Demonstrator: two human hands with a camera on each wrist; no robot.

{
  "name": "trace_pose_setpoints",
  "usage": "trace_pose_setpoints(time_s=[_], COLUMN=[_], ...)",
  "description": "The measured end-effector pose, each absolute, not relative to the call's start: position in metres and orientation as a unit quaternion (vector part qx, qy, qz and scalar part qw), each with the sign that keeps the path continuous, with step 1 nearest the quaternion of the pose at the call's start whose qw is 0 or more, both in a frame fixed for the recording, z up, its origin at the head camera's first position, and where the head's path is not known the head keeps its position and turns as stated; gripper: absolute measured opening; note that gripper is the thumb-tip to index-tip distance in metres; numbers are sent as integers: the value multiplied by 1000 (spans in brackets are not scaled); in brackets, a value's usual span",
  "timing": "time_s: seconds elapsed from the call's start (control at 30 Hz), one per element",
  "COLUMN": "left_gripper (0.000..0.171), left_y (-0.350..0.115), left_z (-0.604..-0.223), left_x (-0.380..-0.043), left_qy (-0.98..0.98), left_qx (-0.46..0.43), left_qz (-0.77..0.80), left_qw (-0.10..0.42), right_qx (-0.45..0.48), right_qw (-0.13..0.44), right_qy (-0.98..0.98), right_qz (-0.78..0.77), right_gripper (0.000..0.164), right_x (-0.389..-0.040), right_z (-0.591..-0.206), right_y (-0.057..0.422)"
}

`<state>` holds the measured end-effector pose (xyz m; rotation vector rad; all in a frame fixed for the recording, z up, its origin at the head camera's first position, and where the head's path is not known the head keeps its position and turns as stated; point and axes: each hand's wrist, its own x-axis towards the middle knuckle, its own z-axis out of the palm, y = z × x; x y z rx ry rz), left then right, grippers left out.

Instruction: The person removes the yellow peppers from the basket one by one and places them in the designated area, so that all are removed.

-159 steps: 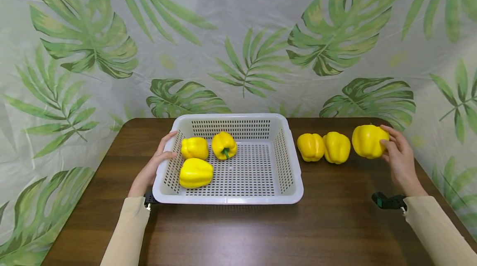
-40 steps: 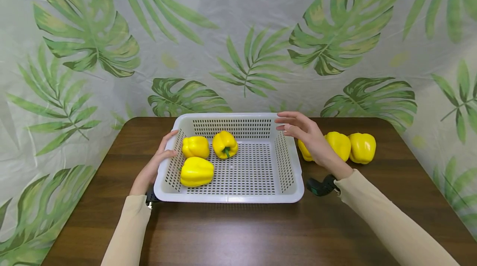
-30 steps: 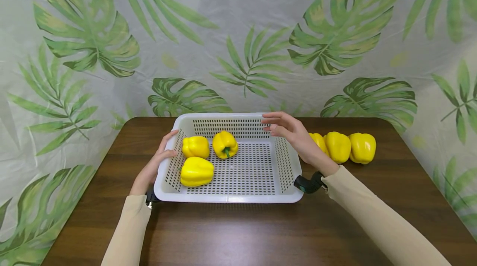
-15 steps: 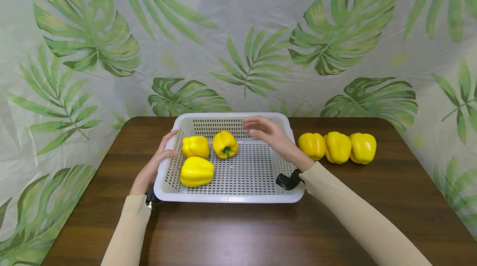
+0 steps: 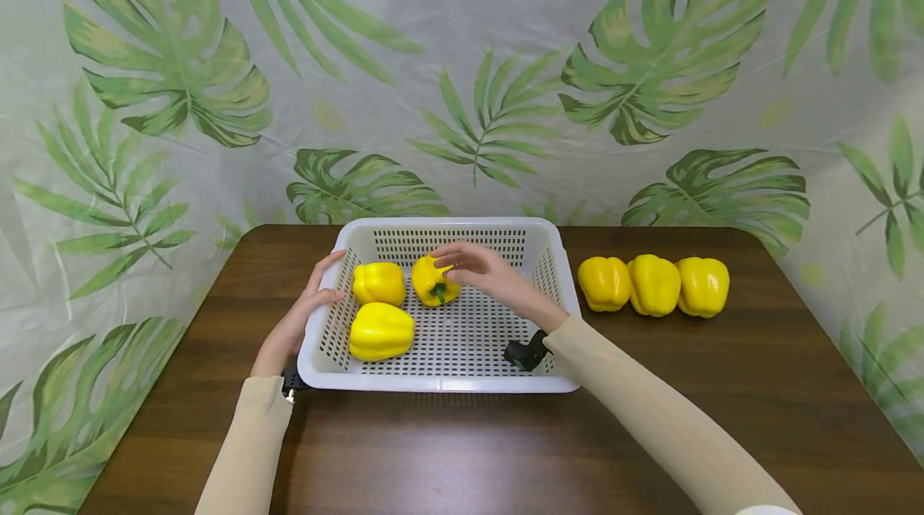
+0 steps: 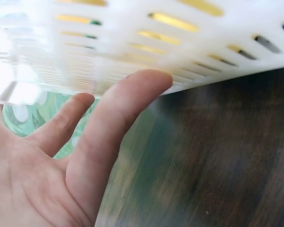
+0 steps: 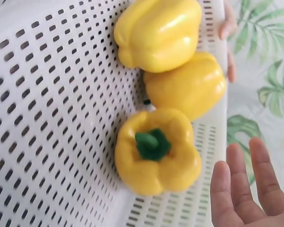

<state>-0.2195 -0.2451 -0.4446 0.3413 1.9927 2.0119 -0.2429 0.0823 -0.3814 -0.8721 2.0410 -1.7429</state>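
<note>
Left peppers (image 5: 381, 332): bright yellow
Stem (image 7: 154, 145): deep green
Right peppers (image 5: 654, 285): bright yellow
Basket (image 5: 442, 385): white, patterned in rows of slots
Worktop (image 5: 447, 451): dark brown, wood-grained
Backdrop (image 5: 498, 2): pale grey, printed with green leaves
Sleeves (image 5: 241, 443): beige
Wrist straps (image 5: 525, 352): black

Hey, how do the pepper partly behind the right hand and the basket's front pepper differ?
The stemmed pepper shows a green stem; the front pepper shows none. In the head view, the right hand partly covers the stemmed pepper, leaving the front pepper fully visible. Both are yellow and lie in the white basket.
</note>
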Motion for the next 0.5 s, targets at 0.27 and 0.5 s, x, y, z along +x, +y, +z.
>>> trace_pose_setpoints(time_s=[0.27,0.5], left_gripper=[63,64], left_y=[-245,-246], left_z=[-446,-446], left_x=[-221,-221], left_qy=[692,693], left_qx=[129,126], left_qz=[697,696], left_qw=[138,136], right_qx=[-321,-339], right_qw=[193,237], right_qy=[729,731], right_qz=[-572,-543], right_gripper=[38,40], right_x=[-243,-241], right_z=[-387,-391], right_y=[62,46])
